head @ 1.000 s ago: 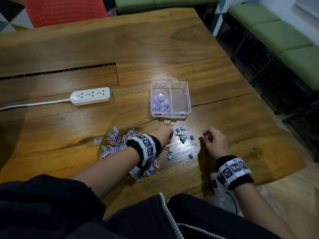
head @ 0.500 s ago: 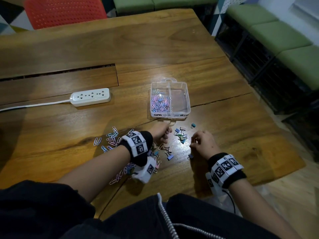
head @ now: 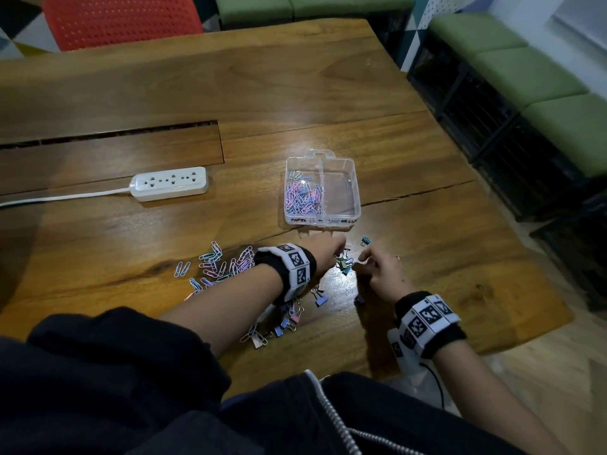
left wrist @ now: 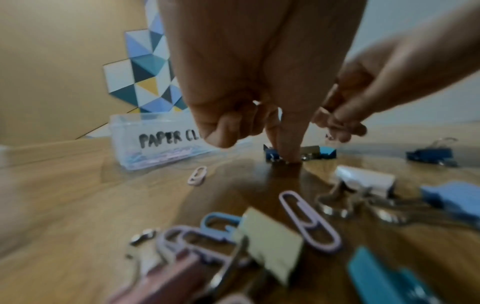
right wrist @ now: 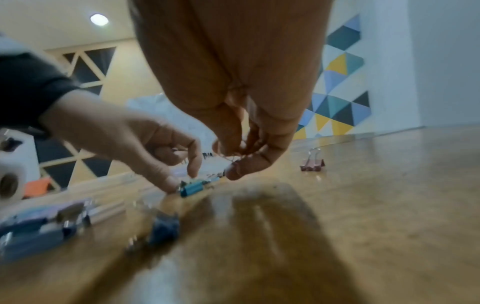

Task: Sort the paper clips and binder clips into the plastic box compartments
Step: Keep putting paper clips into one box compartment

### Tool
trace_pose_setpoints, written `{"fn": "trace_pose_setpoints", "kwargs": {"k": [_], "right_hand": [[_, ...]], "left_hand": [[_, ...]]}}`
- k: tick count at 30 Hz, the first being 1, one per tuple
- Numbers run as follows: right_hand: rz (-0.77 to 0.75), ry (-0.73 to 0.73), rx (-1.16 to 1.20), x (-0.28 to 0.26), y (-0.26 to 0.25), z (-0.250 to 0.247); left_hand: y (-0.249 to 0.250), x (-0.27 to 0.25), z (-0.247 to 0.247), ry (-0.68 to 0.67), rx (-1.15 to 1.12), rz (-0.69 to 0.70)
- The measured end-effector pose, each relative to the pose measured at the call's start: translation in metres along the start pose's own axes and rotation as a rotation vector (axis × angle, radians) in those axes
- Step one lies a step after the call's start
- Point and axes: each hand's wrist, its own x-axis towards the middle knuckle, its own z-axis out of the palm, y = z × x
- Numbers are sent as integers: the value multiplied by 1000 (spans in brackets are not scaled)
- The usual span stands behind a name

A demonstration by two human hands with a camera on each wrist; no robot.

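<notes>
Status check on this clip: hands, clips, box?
Left hand fingertip down among binder clips; right hand pinching clip wires. Plastic box: paper clips in left compartment, right one empty. Nothing blocking.

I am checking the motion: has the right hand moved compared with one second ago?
Yes. The right hand has shifted left, toward the left hand, and now lies below the plastic box rather than off to its right.

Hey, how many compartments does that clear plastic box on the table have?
2. The left compartment of the plastic box holds paper clips; the right compartment, beside it across the divider, looks empty. None seems hidden.
</notes>
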Motion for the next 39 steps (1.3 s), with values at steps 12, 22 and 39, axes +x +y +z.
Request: {"fn": "trace_pose_setpoints", "kwargs": {"k": [12,22,39], "right_hand": [[-6,-107,-221,7,-17,-1],[138,-13,150,6,-8,-11],[-45,-102,-174,8,-20,6]], "left_hand": [[4,-7,2,95,71,33],[6,-3,3,16,162,68],[-62,-43,-15,-47,-1462,-287]]}}
